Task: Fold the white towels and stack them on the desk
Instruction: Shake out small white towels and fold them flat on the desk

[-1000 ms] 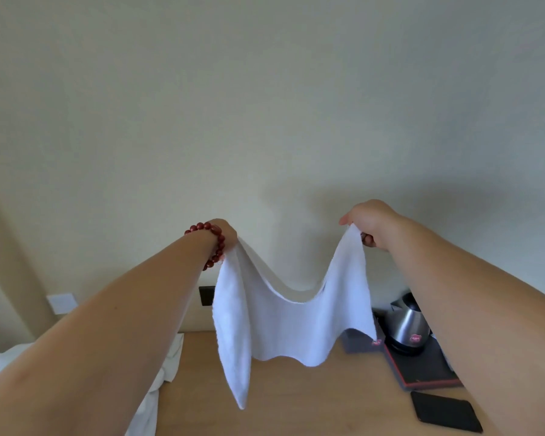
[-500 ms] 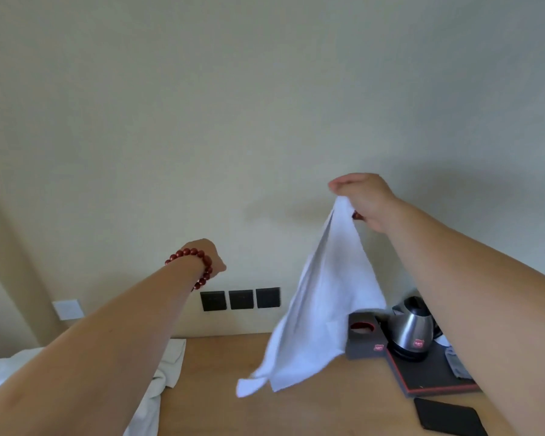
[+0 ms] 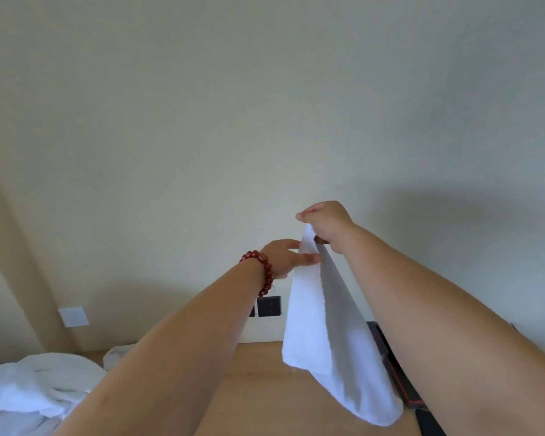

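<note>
A white towel (image 3: 321, 325) hangs in the air above the wooden desk (image 3: 258, 388), doubled over lengthwise. My right hand (image 3: 326, 223) grips its top corner, raised in front of the wall. My left hand (image 3: 285, 258), with a red bead bracelet on the wrist, reaches across just below the right hand; its thumb and fingers pinch the towel's left edge. The towel's lower end dangles down to the right, near my right forearm.
A heap of loose white towels (image 3: 29, 388) lies at the desk's left end. A black tray (image 3: 403, 388) and a flat black item (image 3: 428, 423) sit at the right, mostly hidden by my right arm. Black wall sockets (image 3: 268, 306) and a white plate (image 3: 73, 316) are on the wall.
My left hand had let go of its corner and the towel swung from my right hand alone. Now the left hand has come across and taken the towel's edge under the right hand.
</note>
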Available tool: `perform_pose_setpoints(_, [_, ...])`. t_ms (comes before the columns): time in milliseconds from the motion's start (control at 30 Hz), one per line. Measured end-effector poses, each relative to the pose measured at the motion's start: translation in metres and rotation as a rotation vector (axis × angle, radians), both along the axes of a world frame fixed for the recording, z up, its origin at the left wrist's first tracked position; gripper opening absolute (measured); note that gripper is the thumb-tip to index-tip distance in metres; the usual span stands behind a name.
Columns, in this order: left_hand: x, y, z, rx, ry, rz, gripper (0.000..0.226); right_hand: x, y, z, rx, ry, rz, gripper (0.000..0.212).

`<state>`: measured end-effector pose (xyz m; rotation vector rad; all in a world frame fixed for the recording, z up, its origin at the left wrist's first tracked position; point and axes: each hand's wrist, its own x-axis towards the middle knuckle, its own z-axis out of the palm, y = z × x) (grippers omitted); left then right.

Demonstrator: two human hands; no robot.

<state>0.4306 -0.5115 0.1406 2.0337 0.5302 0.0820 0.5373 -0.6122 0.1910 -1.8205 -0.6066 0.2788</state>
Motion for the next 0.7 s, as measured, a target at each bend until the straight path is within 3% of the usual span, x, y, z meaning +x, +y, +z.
perform_pose_setpoints(67, [0.005, -0.008, -0.009, -0.069, -0.007, -0.058, 0.07, 0.004, 0.002, -0.007, 0.047, 0.064, -0.08, 0.012])
perform_pose_setpoints(167, [0.009, -0.013, -0.013, -0.053, -0.064, 0.013, 0.076, 0.01, -0.001, -0.017, 0.101, 0.201, -0.169, 0.01])
perform_pose_setpoints(300, [0.007, -0.018, -0.024, 0.225, -0.083, 0.204, 0.022, 0.015, -0.006, -0.03, 0.171, 0.313, -0.156, 0.022])
perform_pose_setpoints(467, [0.003, -0.023, -0.043, 0.43, -0.005, 0.343, 0.031, 0.009, -0.01, -0.038, 0.427, 0.488, -0.128, 0.024])
perform_pose_setpoints(700, [-0.012, -0.007, -0.052, 0.579, 0.028, 0.424, 0.022, 0.008, -0.004, -0.062, 0.403, 0.55, -0.194, 0.013])
